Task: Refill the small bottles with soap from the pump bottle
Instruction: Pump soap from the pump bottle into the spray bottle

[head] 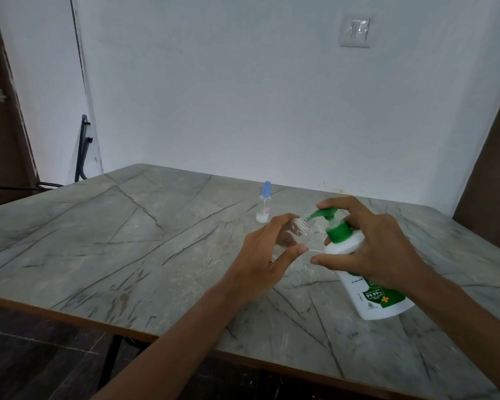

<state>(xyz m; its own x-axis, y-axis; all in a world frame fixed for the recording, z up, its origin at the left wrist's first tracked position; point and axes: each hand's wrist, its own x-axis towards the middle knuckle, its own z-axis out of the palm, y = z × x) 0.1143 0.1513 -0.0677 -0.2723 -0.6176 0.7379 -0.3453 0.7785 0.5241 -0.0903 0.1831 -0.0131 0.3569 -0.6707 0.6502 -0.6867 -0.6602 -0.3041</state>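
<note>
Left fingers (284, 220) pinch small bottle (303, 236), right fingers (339, 202) grip pump bottle (341, 248).

The white pump bottle (339, 254), with a green pump head and label, leans left with its base on the counter (127, 241). Its nozzle meets the open threaded mouth of a tilted clear small bottle (303, 233). Behind them, a blue-capped small bottle (263, 202) stands upright, a little white soap at its bottom.
</note>
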